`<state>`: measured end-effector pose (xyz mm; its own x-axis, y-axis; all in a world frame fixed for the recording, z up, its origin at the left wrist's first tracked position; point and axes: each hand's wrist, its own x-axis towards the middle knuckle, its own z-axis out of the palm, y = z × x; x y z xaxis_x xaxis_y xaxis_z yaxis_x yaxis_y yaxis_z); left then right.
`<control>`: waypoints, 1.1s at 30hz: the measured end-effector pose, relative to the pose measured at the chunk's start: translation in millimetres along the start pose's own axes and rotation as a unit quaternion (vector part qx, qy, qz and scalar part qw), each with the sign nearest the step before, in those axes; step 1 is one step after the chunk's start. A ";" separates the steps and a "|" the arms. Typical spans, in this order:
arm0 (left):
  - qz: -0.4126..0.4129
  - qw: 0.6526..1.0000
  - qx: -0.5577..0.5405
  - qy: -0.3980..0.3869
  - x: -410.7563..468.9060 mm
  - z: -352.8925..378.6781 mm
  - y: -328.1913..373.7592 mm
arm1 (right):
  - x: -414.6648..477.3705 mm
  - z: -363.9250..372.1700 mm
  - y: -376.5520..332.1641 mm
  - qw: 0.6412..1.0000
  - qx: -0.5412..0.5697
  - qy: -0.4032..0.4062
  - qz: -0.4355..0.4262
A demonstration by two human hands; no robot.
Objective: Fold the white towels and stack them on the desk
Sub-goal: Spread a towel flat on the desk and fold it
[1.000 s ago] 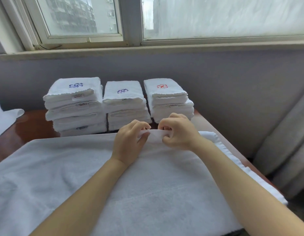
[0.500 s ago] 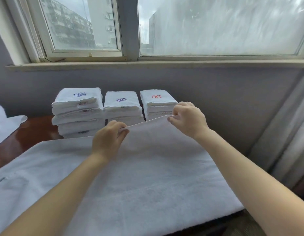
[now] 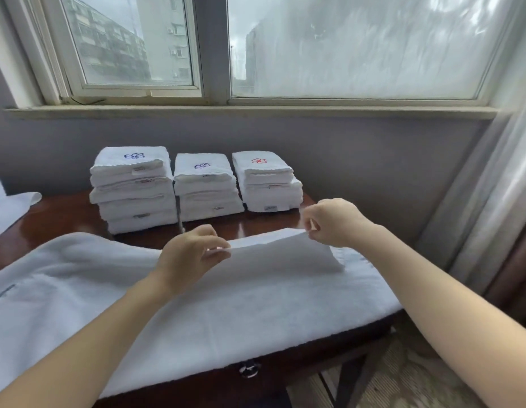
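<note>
White towel (image 3: 226,304) lies spread wide across the near part of the dark wooden tabletop (image 3: 64,213), its front edge hanging slightly over the side closest to you. Your left hand (image 3: 188,257) pinches the towel's far edge near its middle, thumb and fingers curled round the cloth. Your right hand (image 3: 332,222) pinches the same edge further to the right and holds it a little higher. Between your two hands a flap of the towel is raised off the tabletop, slanting down to the rest of the cloth, which lies flat.

Behind your hands, against the wall, three stacks of folded white towels stand side by side. The left stack (image 3: 132,187) is the tallest and its top towel carries a blue embroidered flower. The middle stack (image 3: 205,187) sits just beside it with a darker blue-purple flower on top. The right stack (image 3: 267,181) is the lowest and shows a red flower. Your right hand is near the front of that stack, apart from it.

At the far left edge another white cloth (image 3: 8,210) rests on the tabletop. A round drawer knob (image 3: 249,368) shows below the towel's front edge. A window (image 3: 344,45) fills the wall above, and a pale curtain (image 3: 491,187) hangs at the right.
</note>
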<state>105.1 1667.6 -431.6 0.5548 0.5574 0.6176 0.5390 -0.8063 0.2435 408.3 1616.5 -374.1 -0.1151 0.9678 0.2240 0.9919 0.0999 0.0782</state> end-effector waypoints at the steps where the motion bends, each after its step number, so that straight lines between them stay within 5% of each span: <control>1: 0.010 1.000 -0.001 -0.019 -4.0 1.4 4.0 | -5.4 3.4 -1.5 1.000 -0.009 -0.013 0.003; 5: 0.010 0.995 0.022 -0.101 -15.1 8.6 12.9 | -22.2 20.8 -8.1 0.999 -0.016 -0.041 0.029; 12: -0.013 0.993 0.026 -0.113 -18.1 10.5 13.0 | -33.5 27.6 -17.0 0.976 0.113 -0.047 0.179; 15: -0.016 0.993 0.030 -0.111 -17.7 11.9 13.3 | -28.7 18.2 -16.0 0.987 -0.016 0.039 0.154; 18: -0.011 0.994 0.028 -0.107 -18.6 14.8 12.5 | -25.9 11.5 -16.5 0.982 -0.092 -0.067 0.152; 21: -0.013 0.995 0.022 -0.096 -19.8 17.1 11.7 | -28.8 9.2 -22.7 0.971 0.073 -0.149 0.171; 24: -0.007 0.996 0.012 -0.088 -21.3 18.0 11.7 | -27.6 14.8 -44.4 0.963 0.216 -0.093 0.133; 30: -0.020 0.997 0.008 -0.074 -27.6 19.5 10.0 | -31.6 63.8 -71.0 0.979 0.137 -0.128 0.082; 33: -0.064 0.988 0.033 -0.140 -28.4 27.3 0.6 | -29.0 78.6 -71.4 0.980 0.134 -0.115 0.091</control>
<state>106.9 1656.6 -469.5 0.6284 0.6939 0.3517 0.6505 -0.7166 0.2516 345.0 1599.5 -462.6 0.0486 0.9987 -0.0172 0.9770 -0.0511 -0.2071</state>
